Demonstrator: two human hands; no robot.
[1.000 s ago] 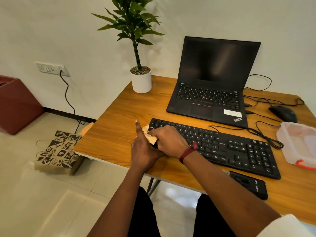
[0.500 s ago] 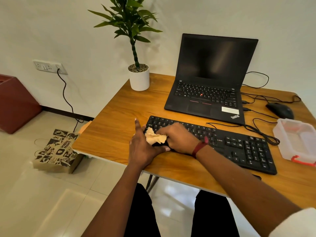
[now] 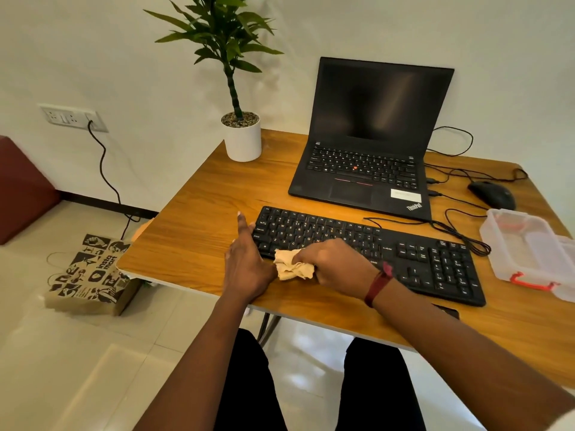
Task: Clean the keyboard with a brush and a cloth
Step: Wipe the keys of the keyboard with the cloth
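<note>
Both hands at keyboard [image 3: 367,253], right hand [image 3: 337,262] gripping cloth [image 3: 294,268]

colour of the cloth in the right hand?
Pale beige cloth, bunched in the right hand; head view.

Black keyboard [image 3: 367,253] flat; crumpled beige cloth [image 3: 294,269] atop.

A plain white wall [image 3: 149,73] carries a socket plate [image 3: 73,117] with a black cord plugged in. Pale glossy floor tiles [image 3: 62,353] run under the wooden table [image 3: 193,237]. A dark red seat [image 3: 21,188] stands at the left wall.
</note>
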